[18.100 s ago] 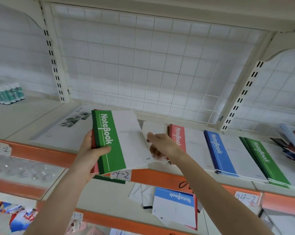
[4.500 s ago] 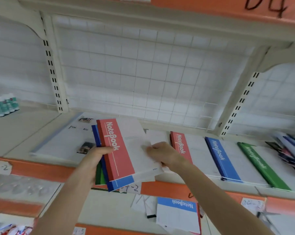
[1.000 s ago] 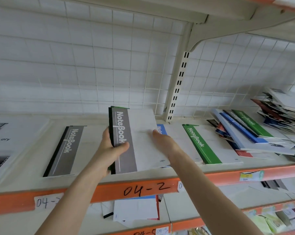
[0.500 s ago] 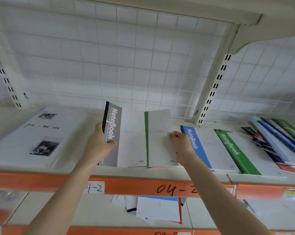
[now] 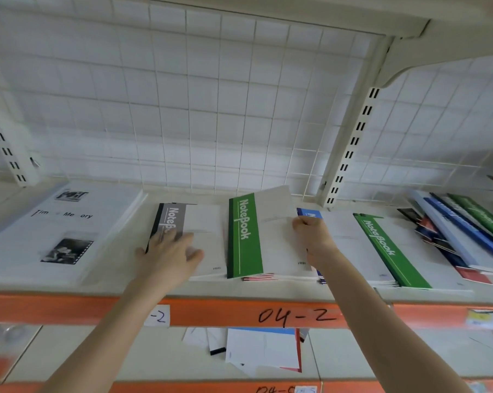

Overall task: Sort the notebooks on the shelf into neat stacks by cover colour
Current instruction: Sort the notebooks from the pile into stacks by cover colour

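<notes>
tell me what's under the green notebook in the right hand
Under the green notebook, which the right hand grips, only a red-striped cover edge sticks out at the front. The green cover hides how many notebooks lie beneath it.

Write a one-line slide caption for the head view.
Left hand rests on the grey notebook on the shelf; right hand grips a green notebook beside it.

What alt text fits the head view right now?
The left hand presses flat on a grey notebook while the right hand grips a green notebook beside it, at an orange-edged shelf. A blue notebook and a second green notebook lie further right.
</notes>
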Available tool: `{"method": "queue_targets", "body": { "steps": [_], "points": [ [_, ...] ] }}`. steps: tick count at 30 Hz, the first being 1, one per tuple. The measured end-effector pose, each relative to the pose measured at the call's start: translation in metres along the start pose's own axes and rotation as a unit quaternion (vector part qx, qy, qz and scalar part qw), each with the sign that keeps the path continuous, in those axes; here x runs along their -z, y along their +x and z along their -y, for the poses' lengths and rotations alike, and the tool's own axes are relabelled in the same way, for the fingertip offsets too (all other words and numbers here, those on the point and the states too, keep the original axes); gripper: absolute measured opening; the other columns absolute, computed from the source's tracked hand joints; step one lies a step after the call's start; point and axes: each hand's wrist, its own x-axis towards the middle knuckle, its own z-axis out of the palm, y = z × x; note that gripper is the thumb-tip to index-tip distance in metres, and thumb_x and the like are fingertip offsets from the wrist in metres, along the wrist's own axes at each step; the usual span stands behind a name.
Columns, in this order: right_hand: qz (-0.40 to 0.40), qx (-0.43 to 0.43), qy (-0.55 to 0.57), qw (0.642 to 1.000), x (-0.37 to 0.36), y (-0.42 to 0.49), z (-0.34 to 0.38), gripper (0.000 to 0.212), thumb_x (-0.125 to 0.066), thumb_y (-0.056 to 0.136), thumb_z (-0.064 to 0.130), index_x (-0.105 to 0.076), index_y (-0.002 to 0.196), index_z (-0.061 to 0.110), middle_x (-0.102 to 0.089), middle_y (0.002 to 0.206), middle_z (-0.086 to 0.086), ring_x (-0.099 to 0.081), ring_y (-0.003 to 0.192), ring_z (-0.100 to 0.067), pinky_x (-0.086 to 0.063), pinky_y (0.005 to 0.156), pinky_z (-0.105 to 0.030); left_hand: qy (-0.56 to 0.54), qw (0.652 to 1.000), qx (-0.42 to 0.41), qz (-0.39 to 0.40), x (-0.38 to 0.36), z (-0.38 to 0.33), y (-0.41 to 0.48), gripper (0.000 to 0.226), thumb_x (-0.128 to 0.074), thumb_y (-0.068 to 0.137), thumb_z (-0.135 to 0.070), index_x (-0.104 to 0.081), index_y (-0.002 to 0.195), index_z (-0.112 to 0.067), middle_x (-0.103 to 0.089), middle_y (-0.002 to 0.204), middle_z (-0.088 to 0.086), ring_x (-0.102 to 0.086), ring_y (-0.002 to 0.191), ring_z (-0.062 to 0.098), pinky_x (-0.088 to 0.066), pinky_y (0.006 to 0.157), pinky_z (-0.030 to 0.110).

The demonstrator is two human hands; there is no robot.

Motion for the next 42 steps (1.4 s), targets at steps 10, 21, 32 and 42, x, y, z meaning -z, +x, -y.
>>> {"method": "queue_targets", "body": {
  "steps": [10, 21, 32, 42],
  "points": [
    [-0.018, -0.022, 0.084, 0.996, 0.035, 0.007, -0.01, 0.025, -0.042, 0.092, 0.005, -0.047, 0.068, 0.012, -0.043, 0.074, -0.008, -0.039, 0.072, -0.021, -0.034, 0.072, -0.033, 0.039, 0.999, -0.029, 0.002, -0.011, -0.019, -0.003, 0.054, -0.025, 0.095, -0.055, -0.022, 0.145, -0.034, -0.013, 0.156, 0.001, -0.005, 0.144, 0.027, -0.019, 0.111, 0.053],
    [-0.051, -0.043, 0.158, 0.985, 0.165, -0.027, -0.039, 0.024, -0.042, 0.089, -0.015, -0.058, 0.079, 0.0, -0.064, 0.069, -0.01, -0.065, 0.056, -0.02, -0.056, 0.048, -0.027, 0.02, 0.979, -0.197, -0.036, -0.023, -0.145, 0.004, 0.052, -0.029, 0.097, -0.048, -0.031, 0.143, -0.022, -0.027, 0.151, 0.008, -0.018, 0.141, 0.03, -0.029, 0.109, 0.048],
    [-0.149, 0.046, -0.489, 0.858, 0.227, -0.002, -0.067, 0.028, -0.051, 0.091, 0.014, -0.055, 0.117, 0.006, -0.054, 0.119, -0.012, -0.054, 0.104, -0.025, -0.049, 0.087, -0.033, 0.058, 0.968, -0.24, -0.047, -0.054, -0.247, -0.01, 0.053, -0.029, 0.097, -0.048, -0.03, 0.144, -0.023, -0.029, 0.148, 0.005, -0.021, 0.138, 0.025, -0.032, 0.104, 0.038],
    [0.056, 0.14, -0.545, 0.825, 0.171, -0.007, -0.09, 0.063, -0.021, 0.096, 0.053, -0.019, 0.145, 0.014, -0.018, 0.15, -0.012, -0.014, 0.138, -0.03, -0.018, 0.111, -0.047, 0.06, 0.974, -0.212, -0.053, -0.063, -0.271, -0.016, 0.051, -0.03, 0.097, -0.047, -0.033, 0.142, -0.023, -0.029, 0.149, 0.005, -0.017, 0.14, 0.025, -0.031, 0.105, 0.038]
  ]
}}
